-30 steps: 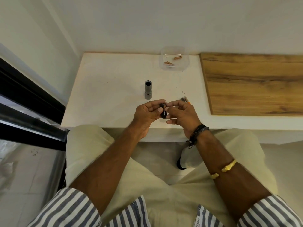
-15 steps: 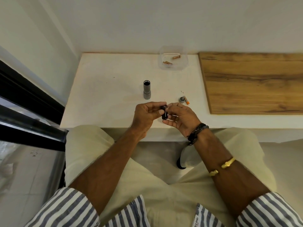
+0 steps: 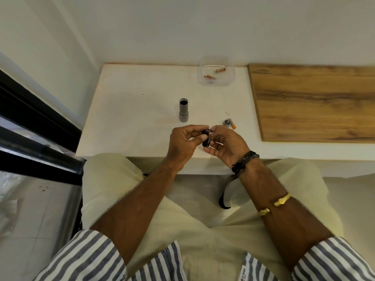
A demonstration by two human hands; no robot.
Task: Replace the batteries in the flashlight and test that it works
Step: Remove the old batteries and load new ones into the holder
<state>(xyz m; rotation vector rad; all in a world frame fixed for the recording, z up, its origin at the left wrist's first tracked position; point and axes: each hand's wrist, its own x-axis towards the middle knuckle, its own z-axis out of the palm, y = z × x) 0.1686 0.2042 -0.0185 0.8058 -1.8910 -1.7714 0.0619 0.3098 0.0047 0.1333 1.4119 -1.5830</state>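
1. As I judge it, the step in hand is working cells into or out of the black battery holder (image 3: pixel 206 138). It is held just above the near edge of the table (image 3: pixel 132 110).
2. The left hand (image 3: pixel 182 142) curls its fingers round the holder's left side. The right hand (image 3: pixel 225 145) pinches the right side with bent fingers.
3. To do it well, steady the holder with one hand and work with the other's fingertips. Check the polarity marks and stay over the table, so that a dropped cell lands there.
4. The holder is small, dark and mostly hidden; I cannot tell whether cells sit in it.
5. The grey flashlight body (image 3: pixel 183 110) stands upright, open end up, beyond the hands and apart from them.
6. Its cap (image 3: pixel 226 122) lies to the right, just beside an orange-tipped battery (image 3: pixel 233 125).
7. Copper batteries (image 3: pixel 210 77) lie in a clear tub (image 3: pixel 229 78) at the far edge.
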